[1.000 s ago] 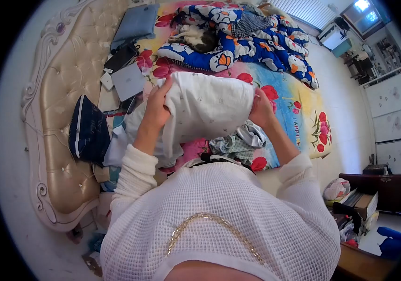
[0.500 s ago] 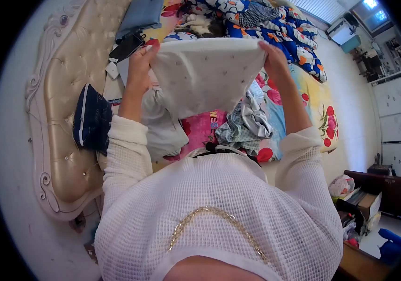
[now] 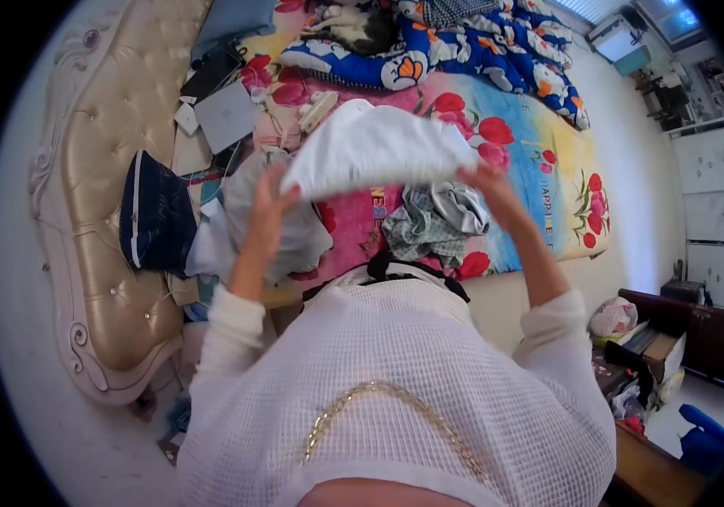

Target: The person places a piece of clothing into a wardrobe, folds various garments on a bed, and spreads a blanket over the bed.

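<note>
A white cloth [image 3: 379, 148] billows over the bed, its near edge stretched between my two hands. My left hand [image 3: 271, 198] pinches the cloth's left corner, a little blurred by motion. At the right corner, my right hand [image 3: 490, 188] has its fingers closed on the same cloth. Below it on the bed lies a crumpled green-and-grey patterned garment [image 3: 434, 221]. A pale grey-white bundle in a bag or cloth [image 3: 282, 228] sits beside my left forearm.
A tufted gold headboard [image 3: 117, 228] runs along the left, with a navy bag [image 3: 159, 211] against it. A silver laptop [image 3: 227, 117] lies on the flowered blanket [image 3: 514, 135]. A cat [image 3: 349, 29] rests on the blue quilt [image 3: 463, 59]. At the right stands an open drawer [image 3: 658, 456].
The white cloth was held up, hanging down with small prints showing; now my hands are lower and its far side puffs up and away from me.
</note>
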### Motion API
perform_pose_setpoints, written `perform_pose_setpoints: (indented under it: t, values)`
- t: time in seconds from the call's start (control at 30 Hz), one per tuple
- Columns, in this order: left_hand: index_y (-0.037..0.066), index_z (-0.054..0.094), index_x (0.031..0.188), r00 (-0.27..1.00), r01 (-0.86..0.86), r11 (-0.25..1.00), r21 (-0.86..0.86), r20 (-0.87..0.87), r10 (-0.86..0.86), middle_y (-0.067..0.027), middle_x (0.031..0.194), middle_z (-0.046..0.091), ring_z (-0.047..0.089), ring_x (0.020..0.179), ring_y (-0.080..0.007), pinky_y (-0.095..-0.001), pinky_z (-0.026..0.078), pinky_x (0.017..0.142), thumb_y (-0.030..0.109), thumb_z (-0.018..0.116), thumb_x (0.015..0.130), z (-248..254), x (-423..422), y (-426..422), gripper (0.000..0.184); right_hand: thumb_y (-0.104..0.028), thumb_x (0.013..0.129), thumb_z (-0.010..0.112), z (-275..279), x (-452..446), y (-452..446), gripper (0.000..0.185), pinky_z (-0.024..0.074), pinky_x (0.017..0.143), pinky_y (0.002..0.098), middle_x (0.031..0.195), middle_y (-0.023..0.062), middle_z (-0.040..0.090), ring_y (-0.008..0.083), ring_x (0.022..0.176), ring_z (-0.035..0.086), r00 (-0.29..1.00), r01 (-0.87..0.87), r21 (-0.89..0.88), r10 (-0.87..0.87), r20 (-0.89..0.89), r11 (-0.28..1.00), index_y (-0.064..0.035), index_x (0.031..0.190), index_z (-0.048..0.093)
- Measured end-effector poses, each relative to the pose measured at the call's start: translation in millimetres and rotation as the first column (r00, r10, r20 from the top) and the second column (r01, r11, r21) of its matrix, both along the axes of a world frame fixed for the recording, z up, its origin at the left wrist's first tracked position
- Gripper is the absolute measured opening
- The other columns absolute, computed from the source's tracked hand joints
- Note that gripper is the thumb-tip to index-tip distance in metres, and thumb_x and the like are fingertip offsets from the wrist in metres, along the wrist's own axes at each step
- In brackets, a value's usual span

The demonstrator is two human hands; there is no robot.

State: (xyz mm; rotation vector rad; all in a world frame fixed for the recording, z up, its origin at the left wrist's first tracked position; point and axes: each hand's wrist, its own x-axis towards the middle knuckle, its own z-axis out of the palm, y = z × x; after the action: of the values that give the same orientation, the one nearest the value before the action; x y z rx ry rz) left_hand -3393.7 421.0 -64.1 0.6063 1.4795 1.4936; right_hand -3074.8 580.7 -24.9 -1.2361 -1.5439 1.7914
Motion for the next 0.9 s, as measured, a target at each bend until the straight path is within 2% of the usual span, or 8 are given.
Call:
perform_pose_setpoints:
  t: [0.1, 0.23, 0.47, 0.5, 0.57, 0.63, 0.8, 0.9]
  values:
    - [0.002, 0.033, 0.122, 0.983, 0.106, 0.92, -0.376, 0.177, -0.042, -0.0108, 0.108, 0.052, 0.051, 0.096, -0.0156, -0.03, 0.043, 0.078, 0.011, 0.066, 0.071, -73, 31, -59, 0.061, -0.03, 0.075, 0.065, -108, 31, -51, 0.027, 0.0356, 0.056, 0.0222, 0.069, -0.0041, 0.054, 0.005, 0.061, 0.045, 0.893, -0.067, -0.124, 0.115, 0.434, 0.99, -0.0046, 0.083, 0.063]
    - [-0.003, 0.047, 0.111, 0.919, 0.296, 0.812, -0.503, 0.382, -0.098, -0.0059, 0.09, 0.061, 0.056, 0.076, -0.0125, -0.0256, 0.044, 0.067, 0.018, 0.068, 0.071, -190, 51, -110, 0.05, -0.03, 0.073, 0.066, -232, 53, -103, 0.026, 0.0355, 0.048, 0.0223, 0.061, -0.0021, 0.053, 0.0063, 0.053, 0.045, 0.826, -0.066, -0.296, 0.218, 0.519, 0.953, -0.0039, 0.076, 0.062]
    - [0.001, 0.062, 0.089, 0.945, 0.327, 0.691, -0.644, 0.215, -0.246, -0.0031, 0.083, 0.06, 0.054, 0.068, -0.0089, -0.0217, 0.042, 0.059, 0.027, 0.065, 0.075, -192, 54, -102, 0.03, -0.03, 0.074, 0.065, -177, 29, -95, 0.026, 0.0331, 0.041, 0.0223, 0.055, -0.0048, 0.049, 0.0075, 0.045, 0.042, 0.818, -0.059, -0.244, 0.187, 0.543, 0.968, -0.0041, 0.076, 0.063]
    - [0.002, 0.062, 0.085, 0.919, 0.298, 0.804, -0.515, 0.384, -0.095, -0.0013, 0.08, 0.06, 0.052, 0.064, -0.007, -0.0219, 0.041, 0.054, 0.024, 0.064, 0.076, -173, 55, -90, 0.024, -0.03, 0.074, 0.065, -170, 28, -85, 0.027, 0.0429, 0.057, 0.0258, 0.075, 0.003, 0.06, 0.0134, 0.064, 0.055, 0.864, -0.063, -0.194, 0.151, 0.481, 0.979, -0.0037, 0.076, 0.064]
    - [0.002, 0.061, 0.089, 0.968, 0.241, 0.865, -0.439, 0.169, -0.184, 0.0011, 0.082, 0.059, 0.05, 0.069, -0.0054, -0.0209, 0.039, 0.06, 0.021, 0.062, 0.078, -131, 40, -64, 0.022, -0.031, 0.071, 0.068, -187, 32, -65, 0.03, 0.0385, 0.083, 0.0296, 0.107, 0.0105, 0.056, 0.0234, 0.097, 0.052, 0.922, -0.13, 0.344, -0.014, 0.388, 0.93, -0.0025, 0.078, 0.065]
    - [0.002, 0.06, 0.092, 0.991, 0.131, 0.926, -0.355, 0.044, -0.123, 0.0016, 0.084, 0.058, 0.05, 0.074, -0.0057, -0.0201, 0.039, 0.068, 0.02, 0.062, 0.078, -109, 24, -51, 0.023, -0.031, 0.071, 0.068, -153, 29, -37, 0.029, 0.0276, 0.096, 0.033, 0.126, 0.0127, 0.042, 0.0258, 0.118, 0.036, 0.94, -0.169, 0.424, 0.016, 0.342, 0.89, -0.0028, 0.078, 0.066]
    - [0.003, 0.054, 0.108, 0.977, -0.161, 0.97, 0.18, -0.108, 0.182, -0.001, 0.096, 0.057, 0.05, 0.082, -0.0068, -0.0215, 0.037, 0.077, 0.017, 0.063, 0.078, 30, 8, -11, 0.035, -0.027, 0.074, 0.064, 4, -2, -3, 0.024, 0.0241, 0.098, 0.0351, 0.124, 0.0087, 0.045, 0.0242, 0.121, 0.031, 0.995, -0.101, 0.548, 0.074, 0.071, 0.83, -0.0047, 0.083, 0.066]
    - [0.001, 0.052, 0.108, 0.951, -0.222, 0.869, 0.442, -0.097, 0.292, -0.0035, 0.098, 0.056, 0.052, 0.083, -0.0087, -0.0225, 0.039, 0.078, 0.016, 0.062, 0.078, 92, -6, 17, 0.035, -0.023, 0.079, 0.06, 67, -18, 14, 0.027, 0.0334, 0.087, 0.0285, 0.103, 0.0077, 0.057, 0.017, 0.101, 0.047, 0.96, 0.058, 0.338, 0.04, -0.276, 0.939, -0.0014, 0.094, 0.062]
